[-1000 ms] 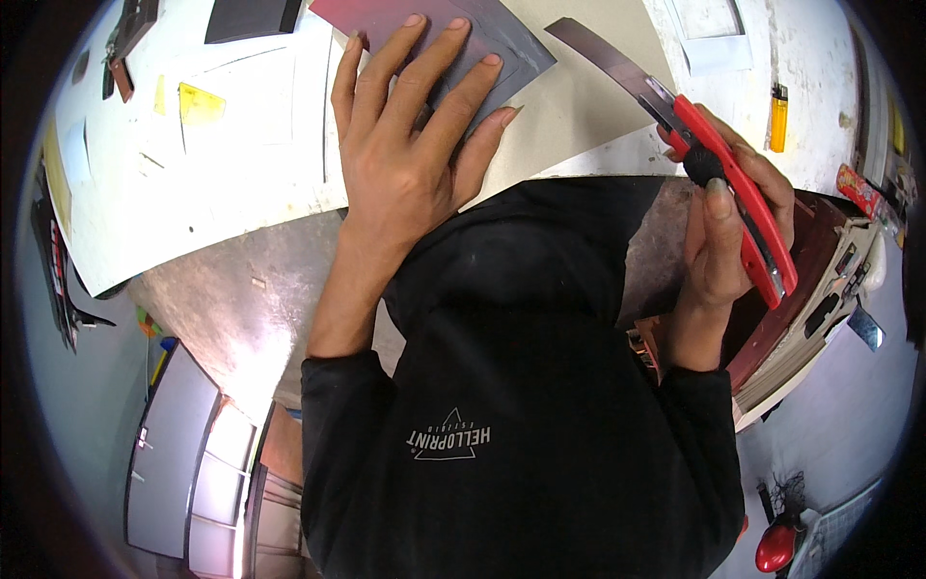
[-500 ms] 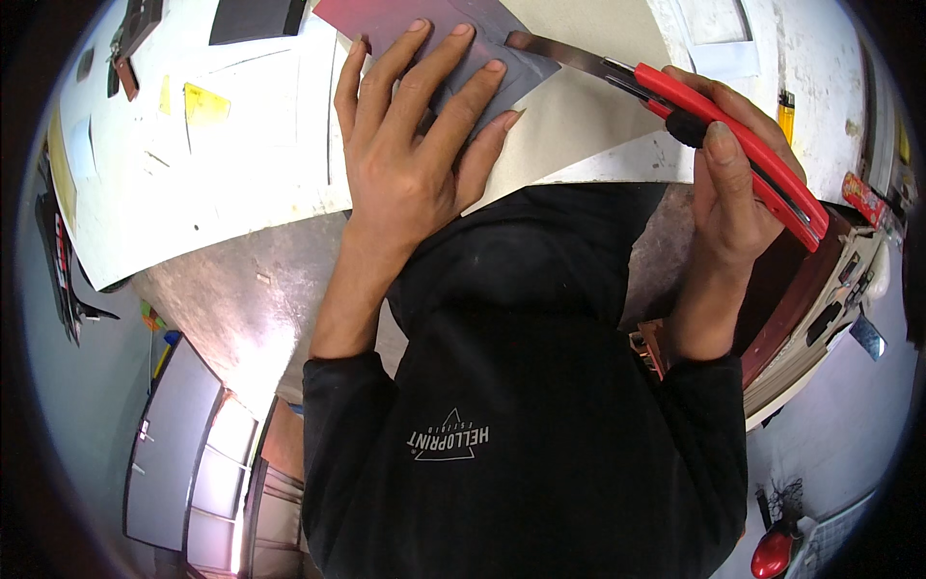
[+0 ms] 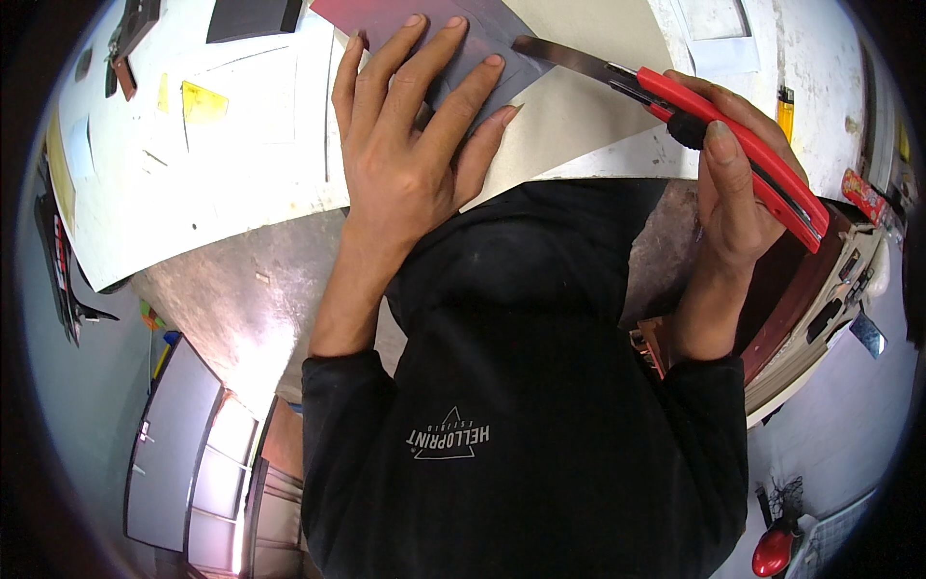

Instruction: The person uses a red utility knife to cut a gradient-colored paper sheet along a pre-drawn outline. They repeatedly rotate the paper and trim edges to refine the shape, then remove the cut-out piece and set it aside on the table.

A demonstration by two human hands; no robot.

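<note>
My left hand [image 3: 410,145] lies with fingers spread on a dark grey and reddish sheet [image 3: 526,72] at the far side of the table. Beneath that sheet is a larger beige board or paper [image 3: 603,92]. In my right hand [image 3: 738,183] is a red utility knife [image 3: 733,140] with a black slider, its blade extended. The blade points left, and its tip is over the grey sheet's right part, near my left index finger. Whether the tip touches the sheet I cannot tell.
On the white table [image 3: 260,174] are a yellow scrap [image 3: 204,103], a black flat block [image 3: 253,19] and a white paper piece [image 3: 725,55]. A yellow lighter [image 3: 786,114] lies beyond my right hand. A reddish-brown cabinet [image 3: 786,299] with stacked items stands at the right.
The knife blade's tip has shifted very slightly to the right. My left hand stays pressed on the sheet, almost unmoved.
</note>
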